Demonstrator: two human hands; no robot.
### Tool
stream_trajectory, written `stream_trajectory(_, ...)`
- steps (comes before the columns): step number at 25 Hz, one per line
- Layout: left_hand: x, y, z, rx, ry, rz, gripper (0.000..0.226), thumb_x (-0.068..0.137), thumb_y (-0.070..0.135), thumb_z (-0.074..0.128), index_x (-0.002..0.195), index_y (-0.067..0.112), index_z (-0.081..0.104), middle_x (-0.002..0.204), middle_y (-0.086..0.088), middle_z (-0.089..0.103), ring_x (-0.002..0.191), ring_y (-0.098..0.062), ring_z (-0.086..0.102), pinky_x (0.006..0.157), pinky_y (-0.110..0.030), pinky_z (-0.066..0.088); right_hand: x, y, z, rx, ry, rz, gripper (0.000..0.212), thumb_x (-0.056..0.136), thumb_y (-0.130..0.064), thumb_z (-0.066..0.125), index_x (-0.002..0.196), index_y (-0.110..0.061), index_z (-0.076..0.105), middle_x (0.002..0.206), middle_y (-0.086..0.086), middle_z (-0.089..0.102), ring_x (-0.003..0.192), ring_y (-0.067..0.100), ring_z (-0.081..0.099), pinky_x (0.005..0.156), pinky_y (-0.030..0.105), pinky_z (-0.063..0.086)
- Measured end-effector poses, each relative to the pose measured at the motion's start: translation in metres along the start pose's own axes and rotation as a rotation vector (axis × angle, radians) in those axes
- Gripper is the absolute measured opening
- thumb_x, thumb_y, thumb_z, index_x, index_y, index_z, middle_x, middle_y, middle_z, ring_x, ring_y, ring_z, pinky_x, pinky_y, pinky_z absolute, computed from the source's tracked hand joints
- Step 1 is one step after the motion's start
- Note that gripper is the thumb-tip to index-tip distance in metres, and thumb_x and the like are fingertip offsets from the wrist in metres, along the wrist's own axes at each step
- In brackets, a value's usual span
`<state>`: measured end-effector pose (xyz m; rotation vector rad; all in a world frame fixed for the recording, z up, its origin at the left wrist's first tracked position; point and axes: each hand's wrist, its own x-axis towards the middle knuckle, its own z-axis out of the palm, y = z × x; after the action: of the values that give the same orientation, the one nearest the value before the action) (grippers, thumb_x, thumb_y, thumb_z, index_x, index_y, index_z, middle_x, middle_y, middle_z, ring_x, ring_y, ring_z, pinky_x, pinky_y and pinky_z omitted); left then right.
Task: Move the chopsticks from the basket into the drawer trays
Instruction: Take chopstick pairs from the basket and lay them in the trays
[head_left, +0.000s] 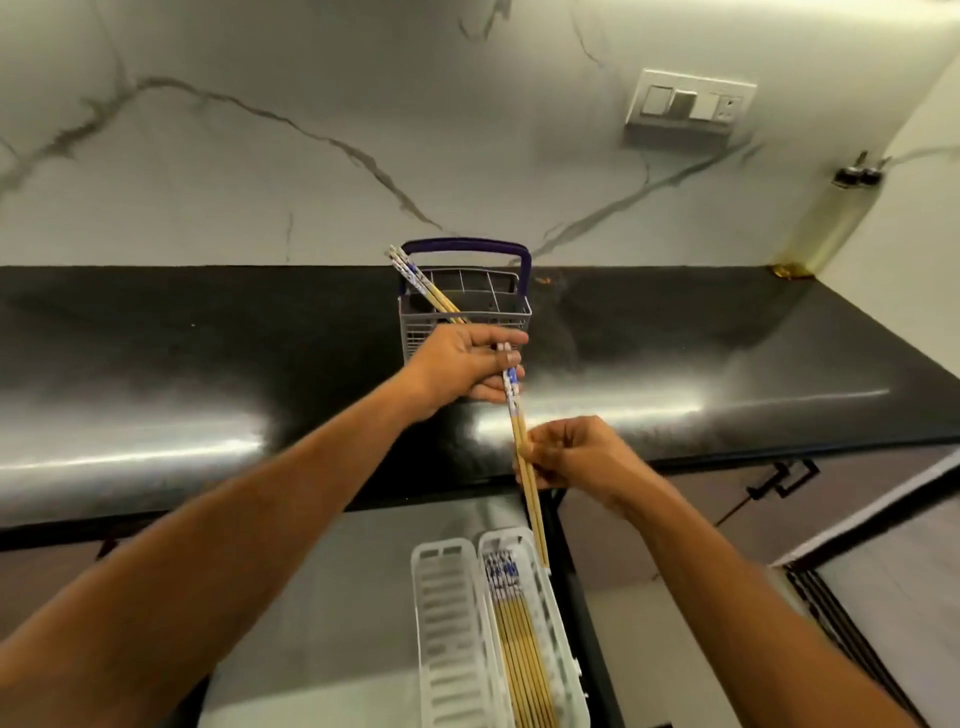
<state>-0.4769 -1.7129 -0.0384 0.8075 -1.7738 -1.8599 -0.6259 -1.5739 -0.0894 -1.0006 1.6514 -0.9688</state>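
At centre frame the left hand (467, 366) pinches the patterned top of a pair of chopsticks (522, 441), while the right hand (576, 454) grips their wooden shafts lower down. Behind, a grey basket (467, 322) with a purple handle stands on the dark counter (208, 364), more chopsticks (421, 283) leaning out at its left. At lower centre, two white trays (447, 623) lie side by side; the right tray (563, 649) holds chopsticks

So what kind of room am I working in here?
Most likely a home kitchen: a dark stone counter under a marble-look wall, a cutlery basket with chopsticks on it, and an open drawer with white trays below.
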Motion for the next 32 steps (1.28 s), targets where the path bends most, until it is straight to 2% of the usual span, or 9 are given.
stream_trajectory(7, -0.027, -0.136, 0.022, -0.024, 0.013, -0.259, 0.049, 0.09, 0.011, 0.069, 0.135, 0.004, 0.052, 0.11, -0.02, 0.071, 0.088, -0.024, 0.073, 0.069, -0.025, 0.062, -0.033, 0.119, 0.039, -0.144, 0.119, 0.33, 0.016, 0.096, -0.016, 0.061, 0.088, -0.007, 0.072, 0.082, 0.006, 0.075, 0.068, 0.01, 0.071, 0.072, 0.027, 0.061)
stream_trajectory(10, -0.047, -0.177, 0.01, -0.043, 0.094, -0.34, 0.041, 0.091, 0.014, 0.068, 0.129, 0.004, 0.057, 0.108, -0.021, 0.071, 0.097, -0.033, 0.073, 0.072, -0.028, 0.063, -0.027, 0.153, 0.059, -0.344, 0.165, 0.399, 0.016, 0.095, -0.018, 0.063, 0.085, -0.013, 0.074, 0.078, 0.0, 0.071, 0.063, 0.008, 0.063, 0.059, 0.024, 0.055)
stream_trajectory(13, -0.063, -0.212, -0.004, -0.109, 0.216, -0.441, 0.031, 0.094, 0.01, 0.064, 0.122, -0.001, 0.061, 0.104, -0.023, 0.072, 0.089, -0.033, 0.073, 0.07, -0.03, 0.063, -0.015, 0.169, 0.091, -0.408, 0.196, 0.353, 0.025, 0.091, -0.018, 0.064, 0.069, -0.006, 0.068, 0.064, 0.003, 0.064, 0.058, 0.014, 0.059, 0.061, 0.036, 0.056)
stream_trajectory(15, -0.074, -0.229, -0.013, -0.149, 0.308, -0.49, 0.024, 0.095, 0.009, 0.062, 0.116, -0.001, 0.063, 0.098, -0.022, 0.073, 0.08, -0.028, 0.073, 0.067, -0.029, 0.063, -0.007, 0.172, 0.118, -0.298, 0.171, 0.348, 0.027, 0.089, -0.012, 0.065, 0.062, -0.007, 0.065, 0.062, 0.006, 0.065, 0.061, 0.02, 0.067, 0.066, 0.04, 0.061)
stream_trajectory(17, -0.085, -0.242, -0.023, -0.139, 0.378, -0.524, 0.016, 0.096, 0.011, 0.061, 0.108, 0.002, 0.066, 0.098, -0.02, 0.074, 0.08, -0.027, 0.074, 0.068, -0.029, 0.063, 0.005, 0.178, 0.145, -0.183, 0.102, 0.443, 0.024, 0.089, -0.007, 0.064, 0.066, -0.01, 0.07, 0.07, 0.009, 0.073, 0.071, 0.026, 0.075, 0.068, 0.043, 0.064)
stream_trajectory(20, -0.098, -0.257, -0.035, -0.145, 0.454, -0.562, 0.012, 0.097, 0.016, 0.06, 0.1, 0.007, 0.068, 0.098, -0.019, 0.075, 0.084, -0.027, 0.075, 0.07, -0.031, 0.062, 0.02, 0.195, 0.176, -0.248, 0.058, 0.549, 0.011, 0.086, -0.01, 0.067, 0.077, -0.008, 0.075, 0.079, 0.012, 0.076, 0.073, 0.028, 0.075, 0.067, 0.044, 0.064)
stream_trajectory(25, -0.107, -0.268, -0.041, -0.204, 0.511, -0.587, 0.013, 0.097, 0.018, 0.06, 0.106, 0.01, 0.066, 0.096, -0.014, 0.075, 0.089, -0.026, 0.075, 0.074, -0.033, 0.062, 0.032, 0.209, 0.197, -0.38, 0.078, 0.632, 0.008, 0.088, -0.01, 0.067, 0.095, -0.007, 0.07, 0.088, 0.007, 0.072, 0.066, 0.02, 0.069, 0.05, 0.028, 0.057)
stream_trajectory(28, -0.107, -0.273, -0.045, -0.256, 0.537, -0.597, 0.012, 0.097, 0.016, 0.06, 0.104, 0.009, 0.066, 0.097, -0.015, 0.075, 0.091, -0.028, 0.075, 0.077, -0.035, 0.062, 0.038, 0.222, 0.205, -0.409, 0.089, 0.637, 0.011, 0.088, -0.013, 0.064, 0.098, -0.01, 0.067, 0.092, 0.008, 0.073, 0.08, 0.025, 0.072, 0.069, 0.039, 0.064)
stream_trajectory(32, -0.103, -0.277, -0.048, -0.309, 0.55, -0.616, 0.013, 0.097, 0.012, 0.058, 0.107, 0.006, 0.065, 0.101, -0.017, 0.075, 0.093, -0.03, 0.074, 0.077, -0.036, 0.062, 0.038, 0.234, 0.211, -0.451, 0.062, 0.596, 0.022, 0.094, -0.015, 0.055, 0.113, -0.008, 0.064, 0.112, 0.01, 0.069, 0.102, 0.027, 0.066, 0.08, 0.026, 0.053)
